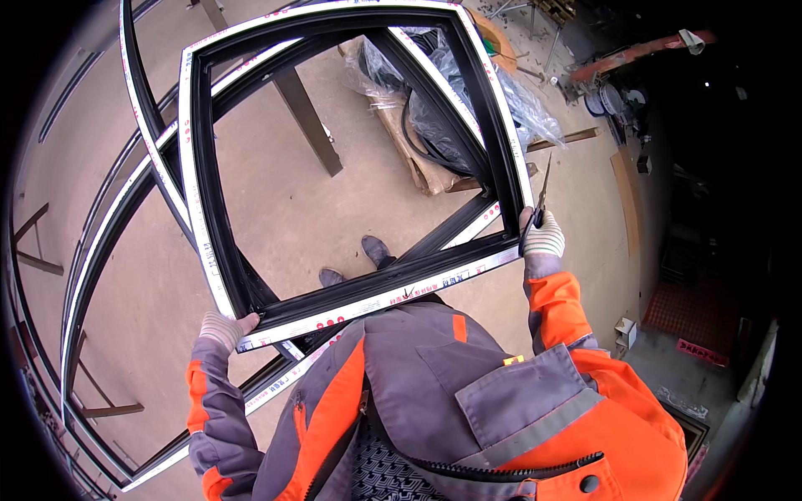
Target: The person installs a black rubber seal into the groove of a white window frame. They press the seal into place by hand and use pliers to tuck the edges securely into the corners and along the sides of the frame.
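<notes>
A rectangular window frame [368, 302], black inside with white film printed in red and dark marks, is held in front of my body. At its near left corner my left hand [224, 329], in a striped knit glove with bare fingertips, grips the frame with the thumb on top. My right hand [545, 238], gloved alike, is closed at the near right corner. A pair of scissors [544, 190] is also in that hand, blades pointing up and away. The fingers beneath the frame are hidden on both sides.
Larger black-and-white frames [109, 219] lie below and to the left, partly on brown metal supports [309, 125]. Beyond the held frame are clear plastic wrap [528, 108] and cardboard [415, 150] around black coiled strips. A red bar [635, 54] and assorted items are at far right.
</notes>
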A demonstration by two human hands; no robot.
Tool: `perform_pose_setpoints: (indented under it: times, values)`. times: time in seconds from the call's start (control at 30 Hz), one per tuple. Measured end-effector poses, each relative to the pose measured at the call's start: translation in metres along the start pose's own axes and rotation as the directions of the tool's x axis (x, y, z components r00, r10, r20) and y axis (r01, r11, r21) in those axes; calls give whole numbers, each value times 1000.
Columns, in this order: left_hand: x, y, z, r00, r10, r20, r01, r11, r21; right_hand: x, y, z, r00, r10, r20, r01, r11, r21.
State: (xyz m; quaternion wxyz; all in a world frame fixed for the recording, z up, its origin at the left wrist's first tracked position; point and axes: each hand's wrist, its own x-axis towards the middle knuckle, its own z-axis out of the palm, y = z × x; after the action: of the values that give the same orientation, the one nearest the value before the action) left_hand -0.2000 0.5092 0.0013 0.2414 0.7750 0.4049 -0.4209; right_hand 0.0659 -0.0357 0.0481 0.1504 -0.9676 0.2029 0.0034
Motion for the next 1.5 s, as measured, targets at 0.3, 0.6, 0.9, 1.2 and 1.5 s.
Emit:
perform_pose_setpoints:
  times: [0.3, 0.6, 0.9, 1.2, 1.5]
  values:
    - [-6, -9, 29, 907, 58, -418, -270, 840, -470, -2, 76, 1, 969, 240, -61, -241, 971, -7]
    - [-51, 29, 29, 771, -131, -623, -83, 949, -303, 14, 72, 5, 992, 99, 83, -92, 992, -88]
    - [-60, 25, 63, 787, -223, -575, 3, 934, -358, 73, 32, -8, 936, -63, 348, 170, 942, -289]
    - [-94, 38, 138, 707, -340, -621, -10, 872, -489, 129, 38, 10, 941, -166, 294, 211, 969, -129]
    - [-124, 60, 197, 660, -442, -607, -18, 799, -601, 170, 19, 13, 911, -278, 303, 330, 934, -136]
